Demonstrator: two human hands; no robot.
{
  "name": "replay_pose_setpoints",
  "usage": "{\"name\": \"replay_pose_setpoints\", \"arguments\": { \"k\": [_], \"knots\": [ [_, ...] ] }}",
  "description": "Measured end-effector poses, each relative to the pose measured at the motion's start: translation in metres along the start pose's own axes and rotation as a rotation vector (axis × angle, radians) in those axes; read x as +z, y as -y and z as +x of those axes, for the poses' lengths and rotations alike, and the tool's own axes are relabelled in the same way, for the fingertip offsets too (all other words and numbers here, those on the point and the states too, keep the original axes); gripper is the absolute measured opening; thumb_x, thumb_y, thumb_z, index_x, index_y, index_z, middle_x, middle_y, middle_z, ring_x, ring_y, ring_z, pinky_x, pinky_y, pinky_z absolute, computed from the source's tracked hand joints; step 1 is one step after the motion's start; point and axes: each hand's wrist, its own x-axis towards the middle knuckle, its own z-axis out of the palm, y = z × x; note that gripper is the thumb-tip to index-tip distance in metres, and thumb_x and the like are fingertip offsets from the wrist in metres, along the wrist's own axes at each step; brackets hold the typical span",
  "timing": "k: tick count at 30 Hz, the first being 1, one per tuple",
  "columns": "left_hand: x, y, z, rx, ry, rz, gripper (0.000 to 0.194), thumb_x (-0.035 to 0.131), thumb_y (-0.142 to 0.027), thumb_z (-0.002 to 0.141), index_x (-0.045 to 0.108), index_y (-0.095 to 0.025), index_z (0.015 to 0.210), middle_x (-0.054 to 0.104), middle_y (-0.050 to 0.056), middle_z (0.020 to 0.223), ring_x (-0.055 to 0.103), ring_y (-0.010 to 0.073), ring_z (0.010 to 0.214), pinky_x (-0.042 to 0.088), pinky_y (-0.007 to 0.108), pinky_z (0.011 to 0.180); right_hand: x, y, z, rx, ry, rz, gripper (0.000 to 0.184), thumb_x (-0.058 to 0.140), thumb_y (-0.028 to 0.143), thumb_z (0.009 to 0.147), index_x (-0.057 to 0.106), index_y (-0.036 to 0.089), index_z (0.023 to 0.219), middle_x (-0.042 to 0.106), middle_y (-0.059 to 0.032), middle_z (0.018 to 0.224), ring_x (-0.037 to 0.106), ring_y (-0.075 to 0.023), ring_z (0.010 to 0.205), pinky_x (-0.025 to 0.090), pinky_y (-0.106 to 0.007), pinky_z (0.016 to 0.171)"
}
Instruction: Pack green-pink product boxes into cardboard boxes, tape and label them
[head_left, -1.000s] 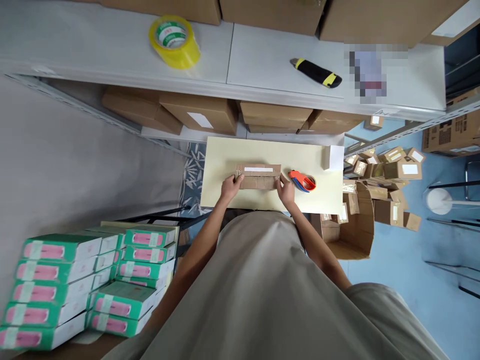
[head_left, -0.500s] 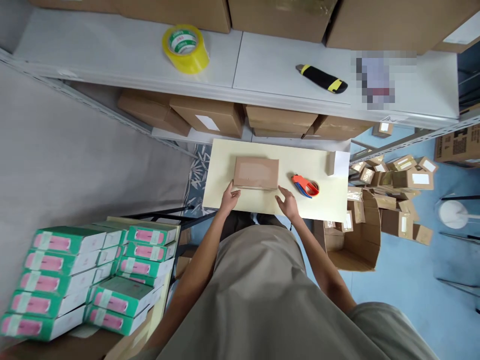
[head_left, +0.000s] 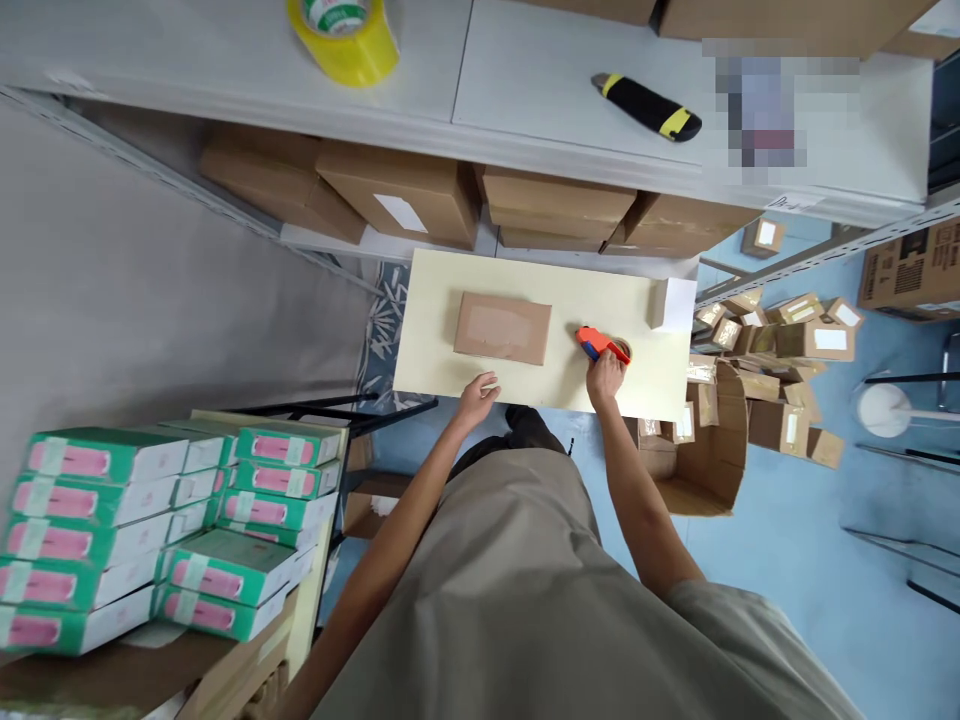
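Lying beyond the half-spread left hand (head_left: 477, 399) is a box (head_left: 502, 328); right hand (head_left: 605, 379) grips tape dispenser (head_left: 595, 339).

Box (head_left: 503, 328) left of tape dispenser (head_left: 598, 340)

A yellow tape roll (head_left: 358, 58) and a knife (head_left: 645, 105) lie on the grey shelf (head_left: 517, 75). Green boxes (head_left: 120, 545) stand stacked at left; small cartons (head_left: 799, 341) lie heaped on the floor (head_left: 795, 550) at right.

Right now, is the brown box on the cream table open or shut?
Shut, as far as shows: the brown box has a flat top with no raised flaps; its underside is hidden.
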Motion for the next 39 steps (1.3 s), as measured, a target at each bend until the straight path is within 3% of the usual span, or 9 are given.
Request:
{"name": "replay_pose_setpoints", "arguments": {
  "k": [5, 10, 13, 18, 28, 34, 36, 39],
  "knots": [
    [0.014, -0.002, -0.036, 0.17, 0.056, -0.089, 0.051, 0.079, -0.049, 0.097, 0.073, -0.02, 0.139, 0.077, 0.02, 0.146, 0.08, 0.0312, 0.125, 0.067, 0.049, 0.11, -0.001, -0.016, -0.044, -0.291, 0.178, -0.004, 0.046, 0.049, 0.044, 0.117, 0.059, 0.012, 0.149, 0.076, -0.0218, 0.137, 0.07, -0.0347, 0.132, 0.051, -0.04, 0.114],
    [0.01, -0.013, -0.079, 0.283, 0.032, -0.071, 0.061, 0.078, -0.055, 0.098, 0.07, -0.025, 0.15, 0.071, 0.015, 0.158, 0.072, 0.0314, 0.141, 0.064, 0.045, 0.114, 0.006, -0.039, -0.111, -0.595, 0.288, 0.005, 0.038, 0.061, 0.048, 0.114, 0.065, 0.016, 0.133, 0.078, -0.0195, 0.125, 0.074, -0.0376, 0.123, 0.059, -0.047, 0.108],
    [0.006, -0.02, -0.103, 0.339, 0.096, -0.012, 0.049, 0.076, -0.051, 0.099, 0.078, -0.025, 0.141, 0.078, 0.012, 0.148, 0.074, 0.0309, 0.136, 0.063, 0.045, 0.114, 0.011, -0.054, -0.14, -0.744, 0.277, 0.033, 0.035, 0.067, 0.049, 0.112, 0.067, 0.018, 0.129, 0.079, -0.0202, 0.126, 0.075, -0.0392, 0.124, 0.063, -0.054, 0.109],
    [0.001, -0.015, -0.139, 0.435, 0.16, 0.045, 0.028, 0.071, -0.043, 0.101, 0.087, -0.025, 0.115, 0.086, 0.01, 0.124, 0.08, 0.0291, 0.119, 0.063, 0.044, 0.11, 0.008, -0.07, -0.169, -0.907, 0.231, 0.037, 0.043, 0.067, 0.049, 0.113, 0.066, 0.017, 0.142, 0.077, -0.024, 0.14, 0.073, -0.042, 0.135, 0.059, -0.062, 0.119],
    [0.008, 0.006, -0.188, 0.478, -0.004, 0.129, 0.013, 0.071, -0.032, 0.102, 0.08, -0.023, 0.099, 0.083, 0.006, 0.101, 0.076, 0.0228, 0.094, 0.062, 0.036, 0.087, -0.02, -0.066, -0.205, -1.05, 0.286, -0.156, 0.036, 0.058, 0.046, 0.118, 0.064, 0.015, 0.135, 0.08, -0.0232, 0.131, 0.075, -0.0378, 0.125, 0.058, -0.054, 0.115],
    [0.013, 0.021, -0.196, 0.492, -0.12, 0.191, 0.009, 0.073, -0.027, 0.103, 0.078, -0.025, 0.096, 0.083, 0.007, 0.102, 0.076, 0.0245, 0.099, 0.062, 0.039, 0.096, -0.019, -0.06, -0.208, -1.07, 0.323, -0.319, 0.044, 0.058, 0.048, 0.118, 0.062, 0.012, 0.142, 0.082, -0.0239, 0.127, 0.076, -0.0381, 0.123, 0.06, -0.051, 0.11],
    [0.008, 0.03, -0.193, 0.476, -0.166, 0.186, 0.01, 0.074, -0.028, 0.103, 0.077, -0.025, 0.094, 0.083, 0.006, 0.1, 0.076, 0.0241, 0.097, 0.061, 0.039, 0.095, -0.022, -0.068, -0.206, -1.032, 0.351, -0.376, 0.045, 0.056, 0.051, 0.119, 0.063, 0.012, 0.142, 0.082, -0.0238, 0.127, 0.077, -0.0378, 0.123, 0.06, -0.049, 0.109],
    [-0.007, 0.045, -0.182, 0.415, -0.304, 0.152, 0.013, 0.073, -0.031, 0.105, 0.077, -0.025, 0.094, 0.083, 0.005, 0.1, 0.074, 0.0221, 0.09, 0.061, 0.037, 0.091, -0.03, -0.09, -0.198, -0.867, 0.367, -0.495, 0.045, 0.054, 0.051, 0.119, 0.065, 0.012, 0.139, 0.083, -0.0241, 0.122, 0.078, -0.0389, 0.118, 0.06, -0.046, 0.102]
  ]
}}
